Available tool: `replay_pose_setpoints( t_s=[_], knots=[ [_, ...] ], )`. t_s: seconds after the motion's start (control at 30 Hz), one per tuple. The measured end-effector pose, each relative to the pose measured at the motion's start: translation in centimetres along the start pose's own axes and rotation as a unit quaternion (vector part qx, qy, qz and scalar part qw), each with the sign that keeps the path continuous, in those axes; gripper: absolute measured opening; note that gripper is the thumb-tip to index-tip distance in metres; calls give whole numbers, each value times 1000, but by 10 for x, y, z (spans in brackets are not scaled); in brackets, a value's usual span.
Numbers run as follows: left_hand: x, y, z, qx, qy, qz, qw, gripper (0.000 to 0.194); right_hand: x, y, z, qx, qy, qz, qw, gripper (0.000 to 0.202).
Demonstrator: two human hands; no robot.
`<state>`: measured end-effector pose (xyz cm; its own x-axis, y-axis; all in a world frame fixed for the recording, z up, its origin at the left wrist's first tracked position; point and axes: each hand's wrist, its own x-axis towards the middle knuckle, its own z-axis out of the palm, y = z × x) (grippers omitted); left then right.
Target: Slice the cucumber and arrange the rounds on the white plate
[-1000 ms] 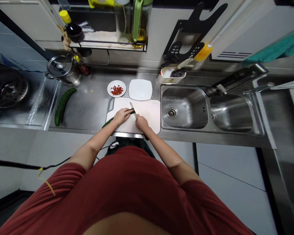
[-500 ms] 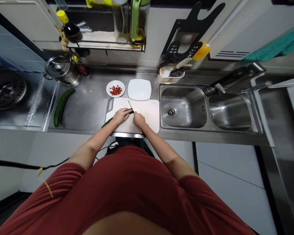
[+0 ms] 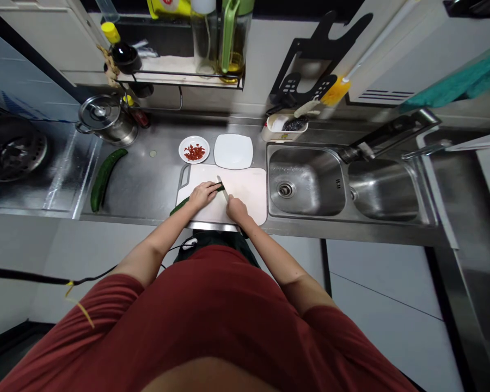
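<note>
A dark green cucumber (image 3: 179,206) lies slanting across the white cutting board (image 3: 249,188), its middle hidden beneath my left hand (image 3: 203,195). The fingers of that hand are closed over it close to its right end. My right hand (image 3: 237,209) grips a knife (image 3: 224,189) by the handle, and the blade points away from me. The blade crosses the board right beside the cucumber's end; whether it touches the skin I cannot tell. Behind the board stand a small white plate (image 3: 183,146) of chopped red pieces and a squarish white plate (image 3: 233,151).
Another cucumber (image 3: 104,178) lies on the steel counter at left, near a lidded pot (image 3: 106,122). To the right is a double sink (image 3: 306,185) with a faucet (image 3: 392,136). A shelf (image 3: 175,79) with bottles hangs above, and a utensil holder (image 3: 283,133) stands behind the sink.
My right hand has drawn back slightly toward me and to the right with the knife. My left hand stays on the cucumber. The whole view has shifted a little.
</note>
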<state>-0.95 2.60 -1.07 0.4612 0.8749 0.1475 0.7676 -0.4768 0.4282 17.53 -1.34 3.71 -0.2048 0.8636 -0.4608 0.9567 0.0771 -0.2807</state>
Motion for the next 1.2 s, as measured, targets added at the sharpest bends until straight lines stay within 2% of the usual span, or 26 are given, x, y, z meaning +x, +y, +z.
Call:
replay_pose_setpoints(
  t_s=[0.5,0.83,1.0,1.2],
  knots=[
    [1,0,0,8,0,-3,1000,38,11,-6,-8,10,-21,-2,1000,29],
    [-1,3,-1,6,7,-8,1000,38,21,-14,-14,31,-1,9,999,31],
    [-3,5,-1,5,12,-11,1000,37,15,-15,-10,33,-5,17,999,29],
    [-4,4,2,4,23,-12,1000,37,-4,-8,-3,17,-18,35,999,27]
  ],
)
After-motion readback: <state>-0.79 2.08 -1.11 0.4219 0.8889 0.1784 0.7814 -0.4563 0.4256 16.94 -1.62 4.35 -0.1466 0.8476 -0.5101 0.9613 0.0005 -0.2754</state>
